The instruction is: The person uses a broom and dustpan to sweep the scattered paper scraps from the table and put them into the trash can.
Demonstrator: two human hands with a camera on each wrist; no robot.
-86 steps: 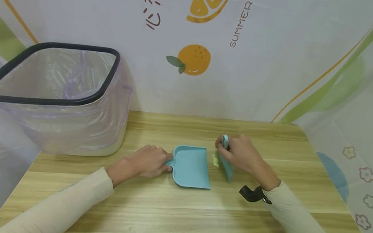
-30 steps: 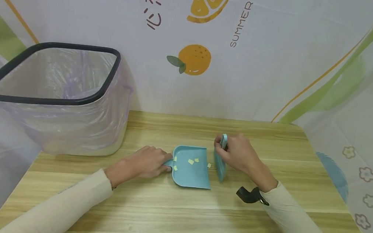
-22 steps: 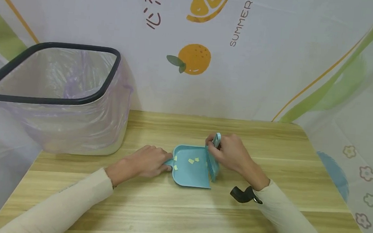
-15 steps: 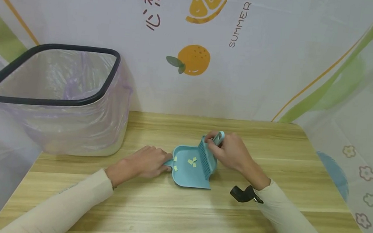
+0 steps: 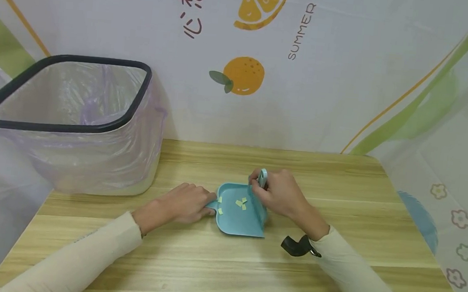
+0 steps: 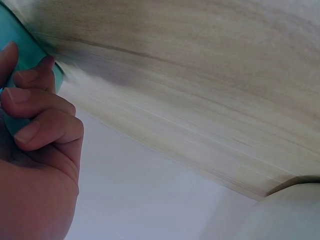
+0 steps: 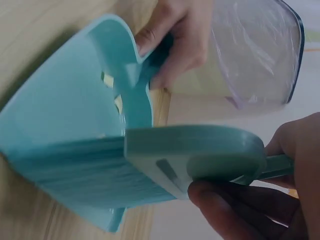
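Note:
A teal dustpan (image 5: 236, 220) lies flat on the wooden table with several small pale yellow scraps (image 5: 239, 203) on it. My left hand (image 5: 187, 202) grips its short handle; in the left wrist view the fingers (image 6: 50, 127) curl round that handle. My right hand (image 5: 280, 194) holds a teal hand brush (image 7: 195, 150) upright. The brush's bristles (image 7: 95, 170) press onto the pan near its front lip, as the right wrist view shows. Some scraps in the right wrist view are hidden behind the brush.
A bin (image 5: 107, 162) with a black rim and a clear purplish liner stands at the table's back left. Behind the wooden table (image 5: 206, 273) hangs a white printed curtain (image 5: 325, 103). A black strap-like piece (image 5: 296, 246) sits at the right wrist.
The brush has moved left from the table onto the dustpan's front edge. The scraps, earlier bunched on the table before the pan, now lie in it. The left hand has stayed put.

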